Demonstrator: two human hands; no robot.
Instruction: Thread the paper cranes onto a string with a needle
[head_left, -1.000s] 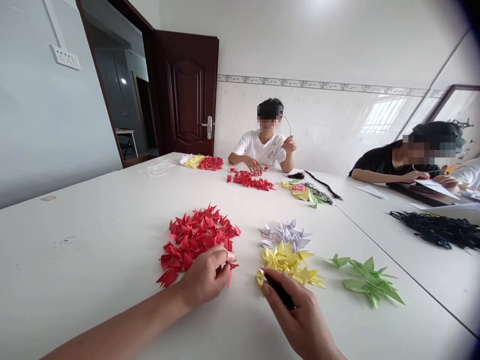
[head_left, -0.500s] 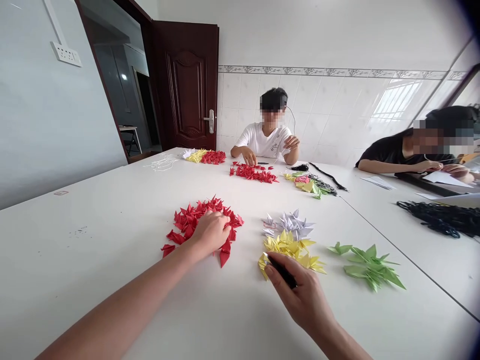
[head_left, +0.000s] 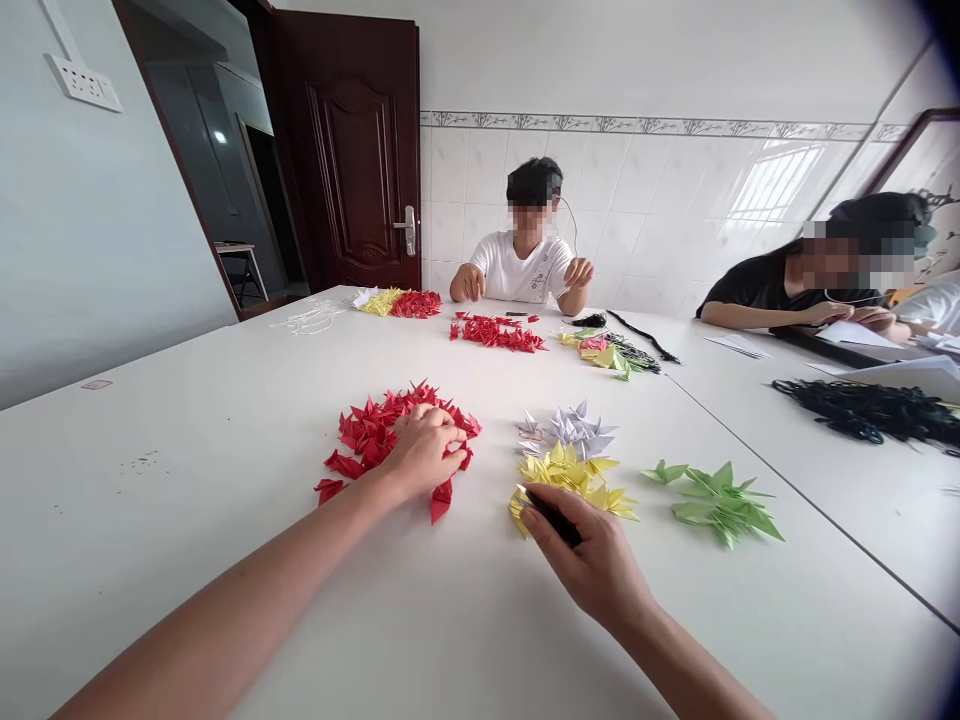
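My left hand (head_left: 427, 450) rests on the right side of a pile of red folded paper cranes (head_left: 371, 430); its fingers are bent down among them, and whatever they pinch is too hidden to make out. My right hand (head_left: 581, 540) is closed around a black tool (head_left: 555, 516) with a small metal tip, just at the near edge of the yellow paper cranes (head_left: 570, 470). Behind the yellow ones lie pale lilac cranes (head_left: 577, 430). Green paper cranes (head_left: 724, 503) are spread to the right of my right hand.
Across the white table (head_left: 225, 530) sits a person in white (head_left: 525, 265) behind more red cranes (head_left: 499, 333). Another person, in black (head_left: 757, 285), leans over papers at the right, near a bundle of black cords (head_left: 862, 410). White strings (head_left: 311, 317) lie far left.
The view has shifted slightly. My hands keep nearly the same places over the red and yellow piles. The person opposite has drawn a hand back from the red cranes.
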